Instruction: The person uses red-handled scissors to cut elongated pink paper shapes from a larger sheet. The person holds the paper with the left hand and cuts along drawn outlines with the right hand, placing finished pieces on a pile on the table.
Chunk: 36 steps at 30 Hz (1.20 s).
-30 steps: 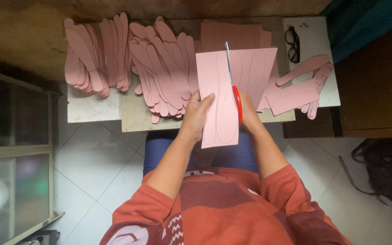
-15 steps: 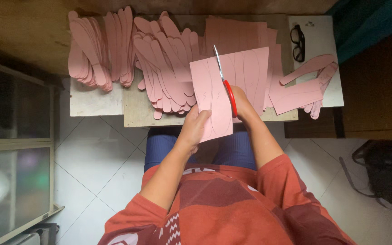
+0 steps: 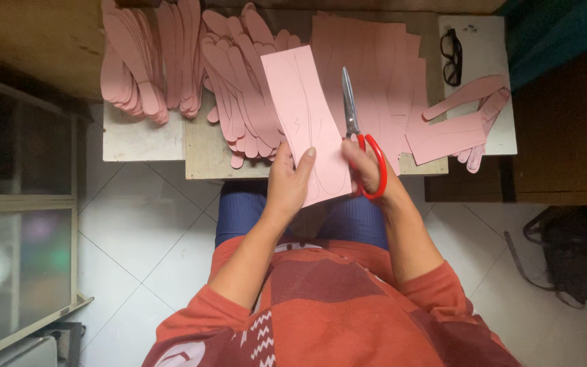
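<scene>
My left hand (image 3: 291,178) grips the lower edge of a pink paper sheet (image 3: 305,115) marked with thin curved pencil lines, and holds it tilted to the left above the table edge. My right hand (image 3: 366,166) holds red-handled scissors (image 3: 360,139), blades together and pointing away from me, just to the right of the sheet. The blades lie beside the sheet, not in it.
A low table (image 3: 205,153) carries piles of long pink cut-out shapes (image 3: 239,88) at left and centre, a stack of uncut pink sheets (image 3: 388,75) behind the scissors, and pink offcuts (image 3: 456,126) at right. Black glasses (image 3: 451,57) lie on a white board. White tiled floor (image 3: 144,231) lies below.
The sheet has swung to the left and come away from the scissors. The scissors, which lay across the sheet, now stand clear at its right with the blades upright.
</scene>
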Available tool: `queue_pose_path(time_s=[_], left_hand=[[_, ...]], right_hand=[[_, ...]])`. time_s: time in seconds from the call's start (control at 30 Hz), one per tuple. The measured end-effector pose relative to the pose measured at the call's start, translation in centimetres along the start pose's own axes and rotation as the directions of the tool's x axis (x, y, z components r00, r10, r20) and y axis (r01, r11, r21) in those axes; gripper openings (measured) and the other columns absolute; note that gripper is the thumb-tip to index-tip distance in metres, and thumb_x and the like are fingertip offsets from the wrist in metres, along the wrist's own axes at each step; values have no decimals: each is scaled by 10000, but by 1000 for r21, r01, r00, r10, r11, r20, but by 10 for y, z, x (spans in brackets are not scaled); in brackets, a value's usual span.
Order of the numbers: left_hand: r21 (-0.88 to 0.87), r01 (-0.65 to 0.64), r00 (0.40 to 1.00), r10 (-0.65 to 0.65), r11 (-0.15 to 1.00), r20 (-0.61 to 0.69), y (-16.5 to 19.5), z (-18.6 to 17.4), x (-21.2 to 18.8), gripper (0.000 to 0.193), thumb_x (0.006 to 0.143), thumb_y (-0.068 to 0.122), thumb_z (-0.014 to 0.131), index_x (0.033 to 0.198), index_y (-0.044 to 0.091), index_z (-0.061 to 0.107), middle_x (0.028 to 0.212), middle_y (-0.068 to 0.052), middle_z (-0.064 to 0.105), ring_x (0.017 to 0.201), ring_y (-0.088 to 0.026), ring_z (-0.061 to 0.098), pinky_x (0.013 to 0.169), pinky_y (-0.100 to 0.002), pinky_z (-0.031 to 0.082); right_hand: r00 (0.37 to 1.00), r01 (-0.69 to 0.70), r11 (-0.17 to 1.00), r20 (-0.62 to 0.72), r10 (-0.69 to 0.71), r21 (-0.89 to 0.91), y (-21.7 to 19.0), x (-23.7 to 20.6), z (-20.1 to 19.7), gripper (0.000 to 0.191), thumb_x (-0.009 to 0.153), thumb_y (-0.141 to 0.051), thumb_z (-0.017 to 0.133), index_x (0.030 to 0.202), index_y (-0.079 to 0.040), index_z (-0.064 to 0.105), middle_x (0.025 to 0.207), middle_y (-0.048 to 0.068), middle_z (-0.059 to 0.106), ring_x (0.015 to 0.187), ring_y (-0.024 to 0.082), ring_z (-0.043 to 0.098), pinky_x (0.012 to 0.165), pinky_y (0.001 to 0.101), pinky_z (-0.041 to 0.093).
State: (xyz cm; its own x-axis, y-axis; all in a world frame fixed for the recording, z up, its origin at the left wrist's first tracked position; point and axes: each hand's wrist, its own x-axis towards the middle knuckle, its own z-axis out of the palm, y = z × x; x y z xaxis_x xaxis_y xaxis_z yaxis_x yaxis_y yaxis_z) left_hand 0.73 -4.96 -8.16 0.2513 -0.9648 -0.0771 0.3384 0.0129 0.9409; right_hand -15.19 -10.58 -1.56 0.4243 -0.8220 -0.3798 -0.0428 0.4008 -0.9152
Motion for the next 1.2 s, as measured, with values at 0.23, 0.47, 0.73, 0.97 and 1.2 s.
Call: queue_pose_path(time_s=[0.23, 0.47, 0.73, 0.97, 1.2], left_hand=[[-172, -42, 997, 32, 984, -64, 30, -4, -4, 291, 1093, 217, 558, 1262, -17, 602, 1171, -86, 698, 1043, -116, 635, 935, -274, 524], [-145, -92, 994, 83, 985, -68, 76, -1, -16, 288, 1080, 199, 563, 1272, -14, 594, 1169, -42, 690, 1053, -80, 617, 955, -252, 511], [63, -2, 999, -1, 998, 45, 98, 8, -45, 277, 1049, 201, 597, 1254, 17, 625, 1076, -28, 721, 946, -62, 643, 847, -247, 562], [55, 2, 992, -9, 998, 127, 99, 13, -57, 267, 1066, 191, 588, 1268, 18, 615, 1089, -30, 713, 968, -63, 641, 864, -248, 561], [58, -26, 990, 17, 998, 137, 98, 13, -58, 265, 1076, 186, 586, 1282, 20, 607, 1112, -35, 708, 993, -72, 638, 889, -251, 554]], right_hand=[[999, -35, 934, -10, 33, -355, 21, -60, -12, 236, 810, -209, 762, 796, -29, 611, 619, 19, 561, 529, 99, 517, 468, 287, 422], [993, 56, 901, 116, -6, -431, 73, -91, -16, 275, 880, -277, 735, 843, -48, 586, 684, -18, 543, 630, 75, 501, 551, 264, 468], [941, 263, 956, 251, -225, -128, 63, -102, -5, 778, 1018, -644, 482, 1446, 6, 478, 1031, 48, 598, 916, 131, 526, 833, 307, 471], [927, 355, 887, 232, -294, -294, 16, -107, 21, 981, 972, -790, 405, 1557, -4, 366, 1328, 113, 630, 1123, 151, 587, 974, 331, 497], [941, 322, 888, 211, -263, -328, 7, -108, 26, 998, 929, -805, 383, 1510, 5, 429, 1100, 113, 684, 863, 151, 611, 747, 313, 546]])
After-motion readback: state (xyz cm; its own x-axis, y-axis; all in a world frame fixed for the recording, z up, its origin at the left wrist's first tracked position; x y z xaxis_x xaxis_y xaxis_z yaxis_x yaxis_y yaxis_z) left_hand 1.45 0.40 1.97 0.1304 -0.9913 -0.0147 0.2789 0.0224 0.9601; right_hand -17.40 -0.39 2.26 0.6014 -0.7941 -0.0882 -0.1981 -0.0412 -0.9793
